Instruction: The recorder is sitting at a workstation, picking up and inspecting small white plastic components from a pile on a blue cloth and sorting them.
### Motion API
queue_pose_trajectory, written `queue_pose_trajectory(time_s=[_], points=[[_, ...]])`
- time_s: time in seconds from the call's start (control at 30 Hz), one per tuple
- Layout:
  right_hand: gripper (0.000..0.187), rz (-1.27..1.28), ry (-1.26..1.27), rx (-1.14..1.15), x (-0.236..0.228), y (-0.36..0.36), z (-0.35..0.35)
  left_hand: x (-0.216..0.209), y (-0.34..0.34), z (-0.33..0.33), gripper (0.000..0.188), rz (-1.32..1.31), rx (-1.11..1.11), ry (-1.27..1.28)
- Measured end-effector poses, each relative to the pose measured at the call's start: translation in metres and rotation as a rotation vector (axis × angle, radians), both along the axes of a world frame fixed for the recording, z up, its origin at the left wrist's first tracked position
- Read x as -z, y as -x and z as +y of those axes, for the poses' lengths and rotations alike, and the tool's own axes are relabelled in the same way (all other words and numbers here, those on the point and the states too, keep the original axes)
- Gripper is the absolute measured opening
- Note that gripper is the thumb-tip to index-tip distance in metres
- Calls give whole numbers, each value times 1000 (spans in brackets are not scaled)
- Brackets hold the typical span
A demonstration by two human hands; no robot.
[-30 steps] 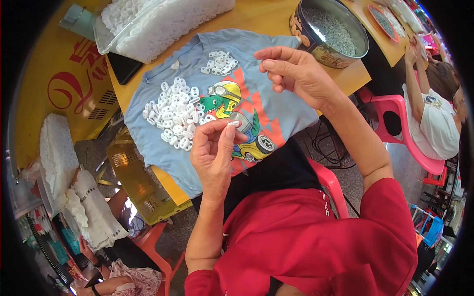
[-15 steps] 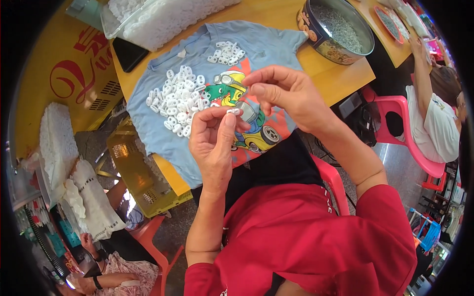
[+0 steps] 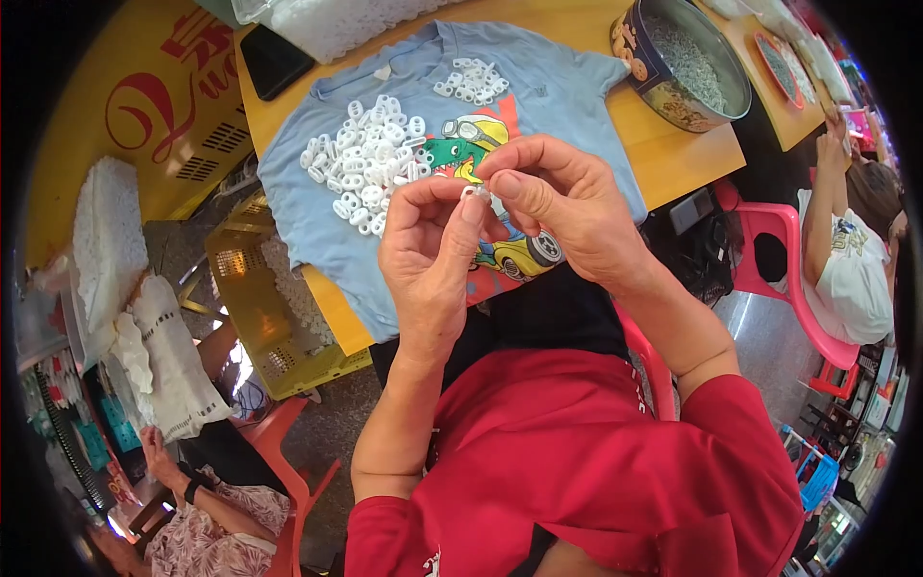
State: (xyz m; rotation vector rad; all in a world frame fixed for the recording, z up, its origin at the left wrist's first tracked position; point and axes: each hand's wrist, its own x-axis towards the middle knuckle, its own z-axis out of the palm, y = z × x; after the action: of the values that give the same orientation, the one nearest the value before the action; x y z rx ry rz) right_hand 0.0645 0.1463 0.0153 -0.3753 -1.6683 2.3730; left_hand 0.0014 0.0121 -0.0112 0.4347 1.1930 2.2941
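Between the thumb and fingers of my left hand (image 3: 423, 255) is a small white plastic piece with two holes (image 3: 475, 192). My right hand (image 3: 582, 207) is closed in a pinch right beside that piece; what its fingertips hold, if anything, is too small to make out. Both hands are over a light blue printed T-shirt (image 3: 577, 106) spread on the table. To the left on the shirt lies a large heap of white two-hole pieces (image 3: 361, 159). A smaller cluster of white pieces (image 3: 473, 81) sits farther back.
A round tin (image 3: 673, 101) of small silvery metal parts stands at the back right of the wooden table (image 3: 707, 159). A black phone (image 3: 271, 62) and a tub of white pieces (image 3: 356, 19) are at the back left. Yellow crate (image 3: 317, 375) below left; people sit on both sides.
My right hand has come down and left to meet the white piece in my left hand. The left hand has risen slightly, and the view has shifted a little.
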Motion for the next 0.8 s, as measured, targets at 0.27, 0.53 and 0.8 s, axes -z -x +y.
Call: queue_pose_trajectory(time_s=[0.27,0.53,0.8], points=[[15,31,212,28,9,1,-13,4,1,-2,15,-91,7,9],[14,55,316,46,10,2,-16,-1,1,-4,15,-86,-16,20],[15,42,287,68,11,3,-17,1,0,-4,13,-23,-23,22]])
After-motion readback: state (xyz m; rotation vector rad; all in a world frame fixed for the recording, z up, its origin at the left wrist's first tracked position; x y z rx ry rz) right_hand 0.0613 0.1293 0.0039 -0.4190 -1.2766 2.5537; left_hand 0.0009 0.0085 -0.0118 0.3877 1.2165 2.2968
